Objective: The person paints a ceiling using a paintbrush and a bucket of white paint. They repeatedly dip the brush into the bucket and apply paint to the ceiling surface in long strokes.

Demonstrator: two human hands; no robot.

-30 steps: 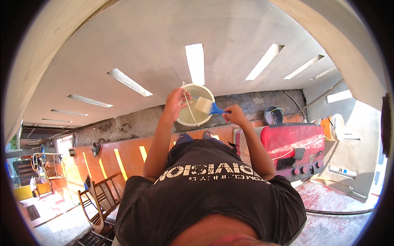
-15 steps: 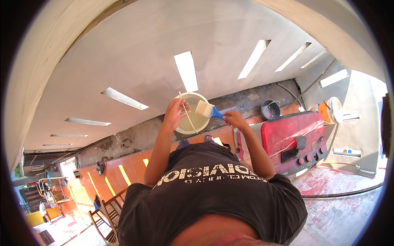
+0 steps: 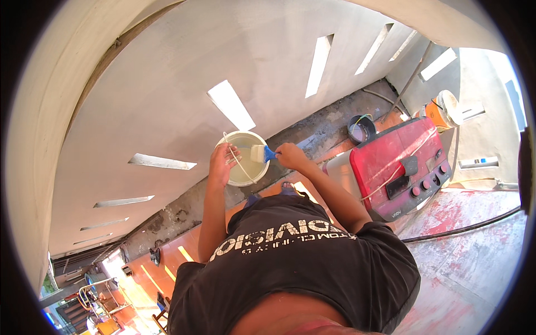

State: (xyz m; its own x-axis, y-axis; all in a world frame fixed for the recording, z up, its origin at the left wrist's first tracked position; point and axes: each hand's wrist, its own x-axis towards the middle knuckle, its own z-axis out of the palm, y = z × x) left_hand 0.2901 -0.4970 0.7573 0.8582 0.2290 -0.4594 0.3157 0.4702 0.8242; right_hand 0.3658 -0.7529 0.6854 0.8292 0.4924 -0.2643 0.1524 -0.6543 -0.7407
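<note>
A white bucket [image 3: 245,135] of pale, cloudy liquid is in front of me, against the slotted wall. My left hand [image 3: 223,159] is at its left rim, fingers curled around the thin white handle [image 3: 244,170]. My right hand [image 3: 290,156] grips the blue handle of a wide paintbrush [image 3: 257,154]. The pale bristles are over or in the bucket's opening, near its right side; I cannot tell whether they touch the liquid.
A red machine [image 3: 385,156] stands at my right, with a dark bucket [image 3: 362,130] and an orange-and-white pail [image 3: 446,111] beyond it. Hoses [image 3: 458,225] run along the right. A slotted pale wall [image 3: 167,95] curves ahead. Chairs and clutter [image 3: 103,301] are at lower left.
The view has turned, shifting the wall slots and the machine. The brush has dropped from the bucket's upper right toward its middle right, and its bristles sit lower against the opening.
</note>
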